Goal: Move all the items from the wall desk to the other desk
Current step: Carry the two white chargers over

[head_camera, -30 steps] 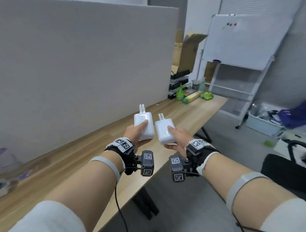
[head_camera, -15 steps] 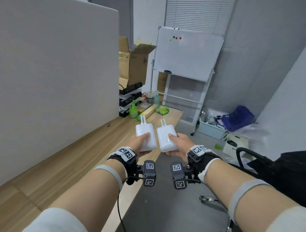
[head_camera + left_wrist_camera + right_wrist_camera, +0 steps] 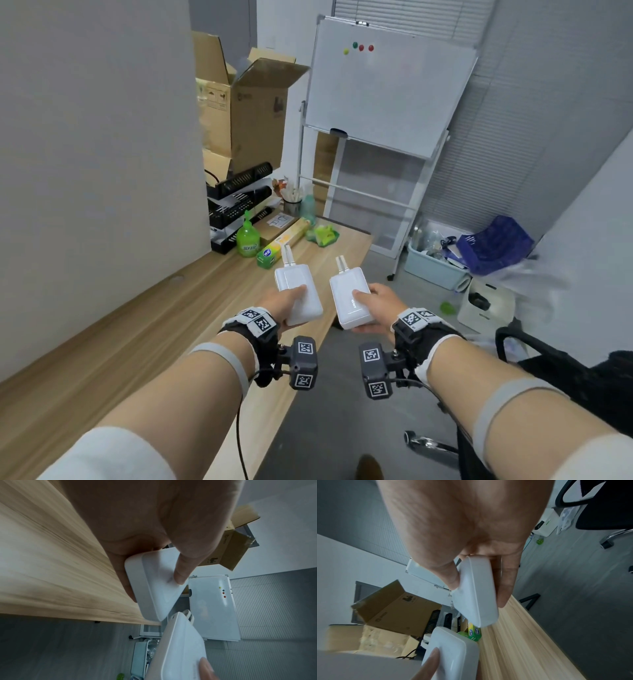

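Thumb-and-finger pinches: my left hand (image 3: pixel 281 303) and right hand (image 3: pixel 378 305) each hold a white power bank (image 3: pixel 298 294), (image 3: pixel 350 296); they could knock together, or either could slip, at 12 o'clock.

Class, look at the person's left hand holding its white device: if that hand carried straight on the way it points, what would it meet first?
Probably the green-and-yellow box on the wooden desk, just ahead of the left hand and its white device. Depth is unclear, so it might pass above.
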